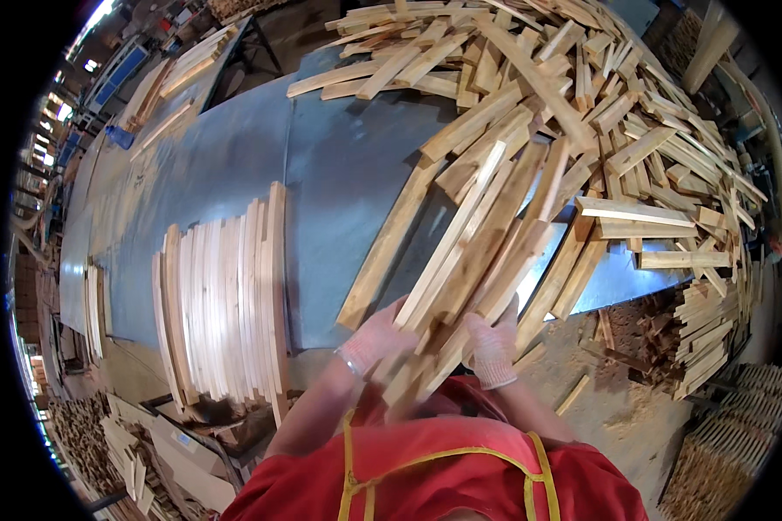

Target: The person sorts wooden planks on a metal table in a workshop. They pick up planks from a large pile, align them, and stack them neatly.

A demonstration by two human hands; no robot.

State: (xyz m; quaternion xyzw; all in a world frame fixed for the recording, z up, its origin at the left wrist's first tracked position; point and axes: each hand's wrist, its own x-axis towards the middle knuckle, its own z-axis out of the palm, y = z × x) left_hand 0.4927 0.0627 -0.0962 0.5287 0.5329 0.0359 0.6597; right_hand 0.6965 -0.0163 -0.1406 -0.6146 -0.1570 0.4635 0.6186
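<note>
A bundle of several wooden strips [469, 252] slants up and away from my body over the table's near edge. My left hand [382, 337], in a pale knit glove, is closed against the bundle's left side. On its right side my right hand [493, 343], gloved the same way, grips the strips with the thumb up. Most of my fingers are hidden behind the wood. The near ends of the strips are blurred in front of my red apron. Just left of the bundle, a single longer strip [387, 247] lies on the metal table.
The blue-grey metal table [226, 165] carries a neat row of strips [222, 304] at the left and a large jumbled heap of wood pieces [617, 113] at the far right. Stacked wood [708, 334] stands beyond the right edge. Offcuts and sawdust [630, 399] lie on the floor.
</note>
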